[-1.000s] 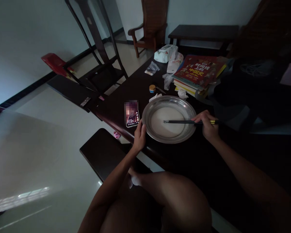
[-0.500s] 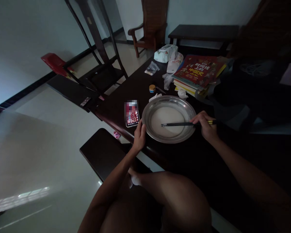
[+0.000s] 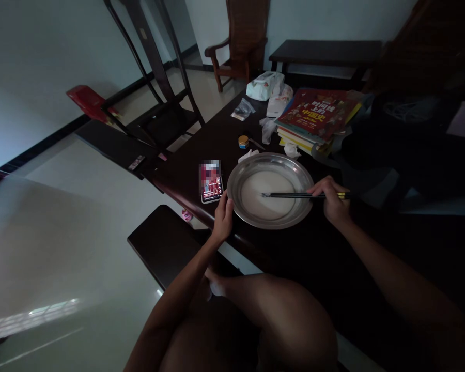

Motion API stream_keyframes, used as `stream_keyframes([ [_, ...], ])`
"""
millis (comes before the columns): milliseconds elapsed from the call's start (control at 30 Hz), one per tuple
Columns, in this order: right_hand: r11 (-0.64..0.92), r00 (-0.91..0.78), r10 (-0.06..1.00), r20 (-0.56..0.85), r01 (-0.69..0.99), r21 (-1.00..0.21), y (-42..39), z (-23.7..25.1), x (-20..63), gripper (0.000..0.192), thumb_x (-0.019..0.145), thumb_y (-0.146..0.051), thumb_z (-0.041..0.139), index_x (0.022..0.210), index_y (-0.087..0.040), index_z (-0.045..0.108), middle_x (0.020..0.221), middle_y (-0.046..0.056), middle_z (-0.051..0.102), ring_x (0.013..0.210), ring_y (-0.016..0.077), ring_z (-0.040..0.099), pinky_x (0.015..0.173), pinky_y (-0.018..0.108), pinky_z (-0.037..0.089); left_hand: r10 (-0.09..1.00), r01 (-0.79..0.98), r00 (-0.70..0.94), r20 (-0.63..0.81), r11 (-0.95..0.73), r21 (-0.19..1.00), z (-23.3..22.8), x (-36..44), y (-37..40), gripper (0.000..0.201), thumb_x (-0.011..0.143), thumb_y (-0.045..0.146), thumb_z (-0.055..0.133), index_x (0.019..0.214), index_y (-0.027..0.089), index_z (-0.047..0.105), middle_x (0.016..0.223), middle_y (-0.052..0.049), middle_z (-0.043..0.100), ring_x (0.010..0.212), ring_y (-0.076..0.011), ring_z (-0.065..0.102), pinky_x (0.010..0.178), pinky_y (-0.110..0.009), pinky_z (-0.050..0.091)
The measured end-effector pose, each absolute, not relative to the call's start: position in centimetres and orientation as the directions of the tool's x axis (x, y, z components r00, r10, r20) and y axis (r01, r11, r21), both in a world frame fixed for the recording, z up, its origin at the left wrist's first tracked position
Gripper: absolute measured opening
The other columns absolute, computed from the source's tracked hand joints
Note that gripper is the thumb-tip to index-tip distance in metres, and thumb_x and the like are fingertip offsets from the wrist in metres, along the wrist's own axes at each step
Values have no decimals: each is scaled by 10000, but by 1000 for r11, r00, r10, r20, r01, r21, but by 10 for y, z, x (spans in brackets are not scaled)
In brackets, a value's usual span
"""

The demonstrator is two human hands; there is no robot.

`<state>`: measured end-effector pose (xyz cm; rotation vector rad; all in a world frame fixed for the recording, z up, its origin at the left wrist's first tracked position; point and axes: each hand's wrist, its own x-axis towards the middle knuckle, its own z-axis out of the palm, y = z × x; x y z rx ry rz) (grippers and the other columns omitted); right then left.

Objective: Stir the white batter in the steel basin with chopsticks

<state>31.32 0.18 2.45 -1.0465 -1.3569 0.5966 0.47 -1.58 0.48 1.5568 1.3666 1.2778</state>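
Note:
A wide metal basin [image 3: 299, 217] rests on the dark table, with a milky white liquid [image 3: 271, 205] in its bottom. My left hand [image 3: 222, 219] grips the basin's left rim, thumb on the near side. In my right hand [image 3: 333, 201] is a pair of dark chopsticks [image 3: 290, 196] with yellow bands near the back end. They lie nearly level over the basin, and their tips touch the white liquid around its middle.
A lit phone [image 3: 211, 186] lies left of the basin. Behind stand a small gold-lidded jar [image 3: 243, 141], crumpled tissue [image 3: 292, 150], plastic bags [image 3: 265, 86] and a stack of books [image 3: 313, 113]. A dark bench [image 3: 165, 243] is beside the table's left edge.
My right hand has shifted slightly to the right, drawing the chopstick tips a little right and up through the liquid. My left hand and the basin have stayed in place.

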Motion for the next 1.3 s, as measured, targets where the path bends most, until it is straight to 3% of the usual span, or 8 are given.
stream_keyframes([
  [200, 438, 98, 877, 469, 237, -867, 2, 25, 313, 457, 952, -561, 559, 622, -283, 710, 686, 8, 746, 782, 221, 653, 810, 430, 491, 974, 295, -45, 223, -200, 934, 6, 5, -16, 683, 979, 699, 416, 1377, 173, 591, 1406, -137, 663, 1330, -281, 608, 1146, -420, 460],
  [433, 442, 167, 870, 463, 150, -884, 2, 23, 312, 482, 958, -539, 564, 571, -275, 678, 621, 0, 707, 699, 200, 621, 752, 403, 484, 975, 289, -36, 219, -200, 936, 6, 5, -16, 692, 976, 706, 412, 1384, 175, 587, 1412, -137, 659, 1334, -281, 605, 1156, -430, 451],
  [600, 431, 147, 869, 472, 240, -870, 1, 25, 311, 455, 948, -557, 574, 619, -274, 710, 687, 13, 744, 773, 214, 648, 803, 416, 492, 977, 294, -46, 210, -188, 937, 6, 5, -16, 693, 971, 717, 408, 1376, 187, 594, 1416, -128, 658, 1338, -284, 601, 1159, -436, 450],
  [733, 430, 192, 866, 462, 186, -884, 2, 26, 311, 508, 947, -578, 557, 557, -271, 666, 618, 8, 702, 692, 203, 617, 763, 416, 482, 976, 295, -31, 217, -198, 935, 7, 5, -16, 696, 977, 708, 405, 1392, 178, 582, 1408, -132, 663, 1328, -283, 607, 1152, -431, 458],
  [900, 406, 137, 886, 444, 237, -883, 2, 25, 312, 460, 930, -597, 572, 617, -287, 707, 677, 14, 731, 786, 227, 650, 824, 444, 501, 976, 291, -45, 212, -190, 938, 7, 5, -16, 681, 975, 707, 411, 1380, 191, 592, 1408, -123, 664, 1335, -284, 604, 1158, -437, 452],
  [1067, 417, 186, 874, 448, 185, -890, 3, 23, 313, 512, 933, -600, 557, 552, -273, 656, 611, 15, 683, 683, 211, 622, 756, 428, 499, 977, 281, -43, 211, -191, 941, 7, 5, -16, 679, 978, 698, 418, 1392, 185, 581, 1409, -127, 663, 1334, -280, 603, 1161, -435, 447],
  [1300, 417, 186, 869, 459, 223, -881, 3, 25, 311, 487, 936, -592, 566, 591, -270, 686, 669, 18, 730, 731, 215, 644, 785, 429, 490, 974, 290, -35, 224, -205, 935, 8, 5, -16, 682, 979, 703, 407, 1376, 179, 587, 1411, -135, 659, 1331, -284, 605, 1154, -433, 454],
])
